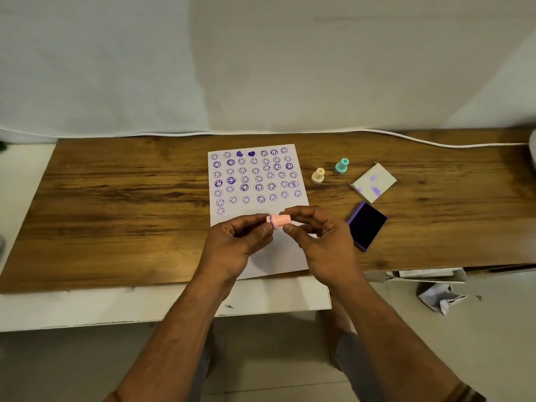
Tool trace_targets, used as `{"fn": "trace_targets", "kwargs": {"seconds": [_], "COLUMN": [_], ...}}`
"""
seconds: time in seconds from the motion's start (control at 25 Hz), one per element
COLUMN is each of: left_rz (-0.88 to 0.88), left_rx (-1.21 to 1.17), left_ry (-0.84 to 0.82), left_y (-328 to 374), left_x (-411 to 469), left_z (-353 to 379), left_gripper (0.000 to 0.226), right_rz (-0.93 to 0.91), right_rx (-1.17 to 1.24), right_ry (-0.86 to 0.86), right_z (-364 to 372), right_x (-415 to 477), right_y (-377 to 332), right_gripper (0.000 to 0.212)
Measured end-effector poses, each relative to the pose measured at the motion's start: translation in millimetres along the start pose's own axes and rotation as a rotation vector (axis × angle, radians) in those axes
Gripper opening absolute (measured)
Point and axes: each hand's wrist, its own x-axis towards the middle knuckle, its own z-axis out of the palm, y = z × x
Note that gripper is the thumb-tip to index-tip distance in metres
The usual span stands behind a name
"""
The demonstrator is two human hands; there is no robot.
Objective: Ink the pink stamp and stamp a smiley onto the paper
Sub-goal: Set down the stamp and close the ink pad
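The pink stamp (279, 220) lies sideways in the air just above the paper, its purple-inked rim pointing left. My left hand (240, 242) pinches the rim end and my right hand (322, 239) pinches the other end. The white paper (275, 256) lies on the wooden board and carries several rows of purple smileys and two hearts on its upper part; its lower part is blank. The open purple ink pad (367, 224) sits right of my right hand.
A yellow stamp (318, 175) and a teal stamp (341, 165) stand upright right of the paper. An ink-stained white lid (374, 182) lies beyond the ink pad. A white cable (435, 143) runs along the board's far edge. Crumpled paper (441, 297) lies on the floor.
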Motion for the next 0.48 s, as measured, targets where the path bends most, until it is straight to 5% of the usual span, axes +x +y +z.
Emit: {"fn": "trace_targets", "kwargs": {"seconds": [0.48], "left_rz": [-0.012], "left_rx": [-0.083], "left_ry": [-0.007], "left_y": [0.1], "left_x": [-1.4], "left_z": [7.0], "left_gripper": [0.031], "right_rz": [0.0], "right_rx": [-0.002], "right_ry": [0.001], "right_z": [-5.2], "right_x": [2.7], "right_y": [0.2], "right_gripper": [0.021]}}
